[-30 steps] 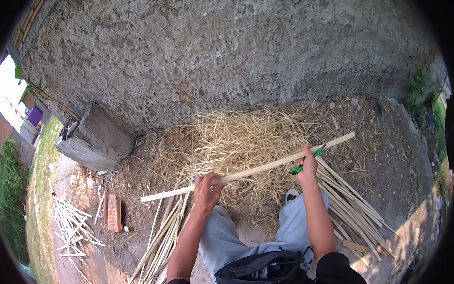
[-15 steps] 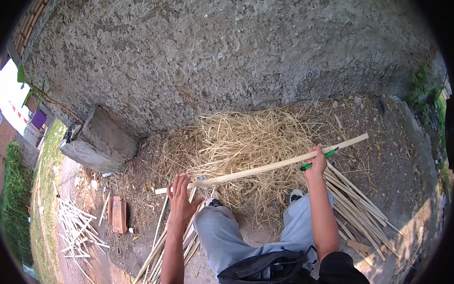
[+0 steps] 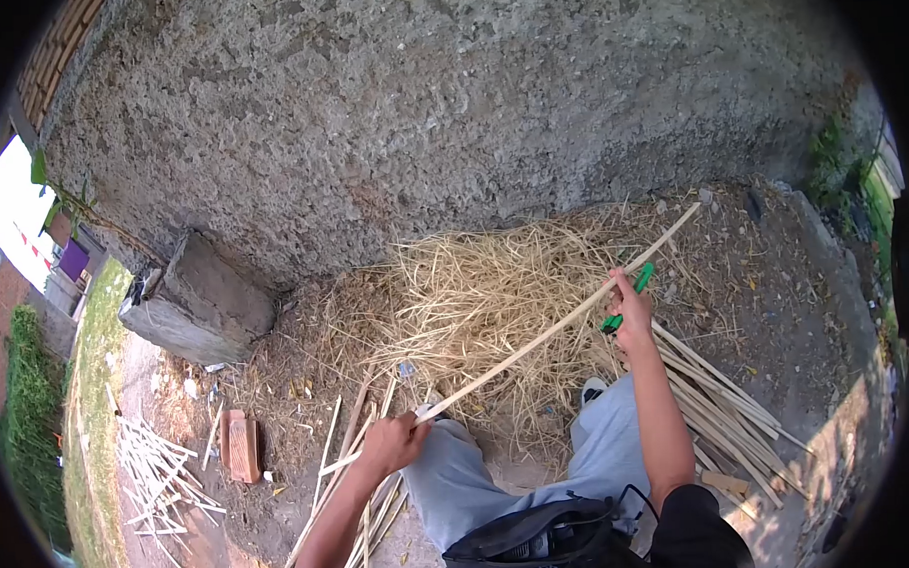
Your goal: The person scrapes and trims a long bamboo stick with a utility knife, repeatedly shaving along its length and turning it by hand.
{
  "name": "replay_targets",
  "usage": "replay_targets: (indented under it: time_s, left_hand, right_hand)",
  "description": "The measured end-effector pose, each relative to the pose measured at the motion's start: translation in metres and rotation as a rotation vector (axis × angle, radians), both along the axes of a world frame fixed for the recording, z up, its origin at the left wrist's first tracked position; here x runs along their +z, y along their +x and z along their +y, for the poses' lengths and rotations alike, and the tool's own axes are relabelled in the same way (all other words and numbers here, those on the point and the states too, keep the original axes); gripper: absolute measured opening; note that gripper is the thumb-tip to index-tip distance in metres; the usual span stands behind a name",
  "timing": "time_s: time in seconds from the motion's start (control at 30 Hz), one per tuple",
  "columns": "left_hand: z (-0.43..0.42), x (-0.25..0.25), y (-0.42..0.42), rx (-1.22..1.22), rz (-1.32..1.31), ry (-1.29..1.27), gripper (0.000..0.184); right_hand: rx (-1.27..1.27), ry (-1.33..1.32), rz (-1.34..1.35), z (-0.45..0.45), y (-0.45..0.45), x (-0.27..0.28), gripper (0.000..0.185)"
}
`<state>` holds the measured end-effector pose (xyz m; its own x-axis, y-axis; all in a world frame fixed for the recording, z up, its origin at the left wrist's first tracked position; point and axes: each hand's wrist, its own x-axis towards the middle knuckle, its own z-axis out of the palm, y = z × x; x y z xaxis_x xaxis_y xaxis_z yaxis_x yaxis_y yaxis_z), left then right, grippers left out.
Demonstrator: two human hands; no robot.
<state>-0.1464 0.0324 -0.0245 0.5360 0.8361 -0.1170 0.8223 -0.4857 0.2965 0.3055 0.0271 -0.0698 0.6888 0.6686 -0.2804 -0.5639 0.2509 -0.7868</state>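
Observation:
A long, pale bamboo strip (image 3: pixel 522 354) slants across in front of me, its far end raised to the upper right. My left hand (image 3: pixel 392 445) is closed around it near the lower end, with a short piece sticking out beyond the fist. Higher up, my right hand (image 3: pixel 631 313) grips both the strip and a green utility knife (image 3: pixel 643 278); the knife's blade cannot be made out. Beneath the strip lies a heap of thin bamboo shavings (image 3: pixel 515 292).
Bundles of bamboo strips lie by my right leg (image 3: pixel 724 410) and left leg (image 3: pixel 308 539). Shorter white sticks (image 3: pixel 160 465) are piled at far left, near a reddish brick (image 3: pixel 240 447). A concrete block (image 3: pixel 200 298) stands against the rough wall (image 3: pixel 469 113).
My left hand has gone from open fingers beside the strip to a closed grip on it, moving lower. The strip has tilted more steeply, and my right hand has risen slightly with the knife.

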Motion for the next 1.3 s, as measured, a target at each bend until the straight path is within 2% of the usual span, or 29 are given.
replay_targets:
  time_s: [0.07, 0.13, 0.2, 0.27, 0.33, 0.4, 0.53, 0.63, 0.73, 0.8, 1.03, 1.23, 1.3]
  left_hand:
    - [-0.022, -0.001, 0.007, 0.06, -0.153, -0.127, 0.04]
    - [-0.04, 0.008, 0.02, 0.083, -0.105, -0.074, 0.04]
    - [-0.047, 0.006, 0.026, 0.121, -0.236, -0.373, 0.045]
    - [-0.051, -0.011, 0.037, 0.113, -0.292, -0.331, 0.048]
    - [-0.055, -0.02, 0.051, 0.171, -0.328, -0.425, 0.053]
    - [-0.059, -0.026, 0.067, 0.178, -0.354, -0.425, 0.051]
    - [-0.061, -0.03, 0.083, 0.208, -0.405, -0.396, 0.049]
    - [-0.064, -0.034, 0.082, 0.225, -0.41, -0.371, 0.046]
    - [-0.069, -0.036, 0.074, 0.242, -0.388, -0.33, 0.043]
    - [-0.073, -0.035, 0.07, 0.258, -0.37, -0.316, 0.043]
    - [-0.077, -0.036, 0.064, 0.296, -0.347, -0.286, 0.044]
    - [-0.075, -0.041, 0.068, 0.299, -0.335, -0.241, 0.043]
    - [-0.073, -0.043, 0.069, 0.305, -0.341, -0.232, 0.043]
  right_hand:
    - [0.118, -0.113, -0.326, -0.009, -0.004, 0.002, 0.023]
    - [0.139, -0.166, -0.419, -0.02, -0.026, 0.02, 0.023]
    - [0.097, -0.26, -1.002, -0.031, -0.054, 0.017, 0.031]
    - [0.437, -0.45, -1.248, -0.051, -0.087, 0.037, 0.033]
    - [0.723, -0.541, -1.4, -0.066, -0.129, 0.058, 0.03]
    - [0.761, -0.599, -1.623, -0.075, -0.157, 0.043, 0.028]
    - [0.76, -0.647, -1.558, -0.071, -0.171, 0.034, 0.029]
    - [0.875, -0.673, -1.506, -0.065, -0.171, 0.032, 0.031]
    - [0.957, -0.738, -1.595, -0.059, -0.177, 0.024, 0.034]
    - [0.899, -0.615, -1.703, -0.058, -0.183, 0.011, 0.031]
    - [0.985, -0.594, -1.739, -0.044, -0.19, 0.004, 0.023]
    - [0.848, -0.58, -1.815, -0.027, -0.19, -0.009, 0.019]
    - [0.794, -0.572, -1.913, -0.023, -0.187, -0.013, 0.017]
